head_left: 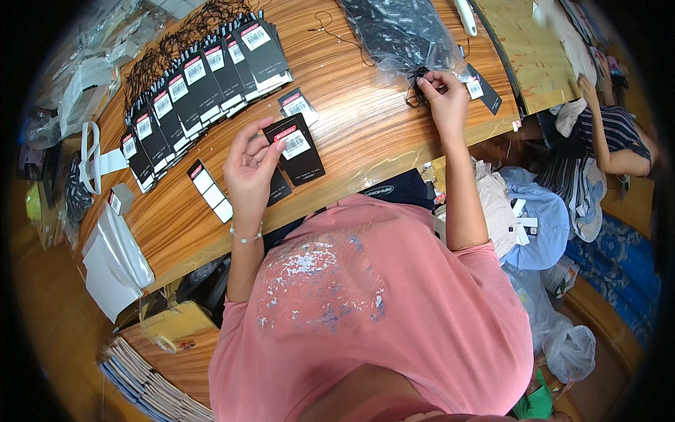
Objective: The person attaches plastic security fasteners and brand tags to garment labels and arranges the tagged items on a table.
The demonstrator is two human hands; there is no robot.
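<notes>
My left hand (249,158) is closed on a black hang tag (304,160) with a red strip and a white barcode label, thumb on its face. Over at the right, my right hand (448,105) pinches thin black cord (416,93) at the edge of a clear plastic bag (401,39) full of dark strings. Just beyond that hand, another black tag (486,98) with a white label lies on the table. More tags (299,105) rest behind the left hand, and one (279,188) lies partly hidden below it.
Several fanned stacks of black tags (204,77) with tangled cords cover the table's back left. A strip of white labels (211,193) lies near the front edge. Plastic sleeves (119,257) sit at the left corner. Folded garments (538,218) and another person's arm (598,133) are at right.
</notes>
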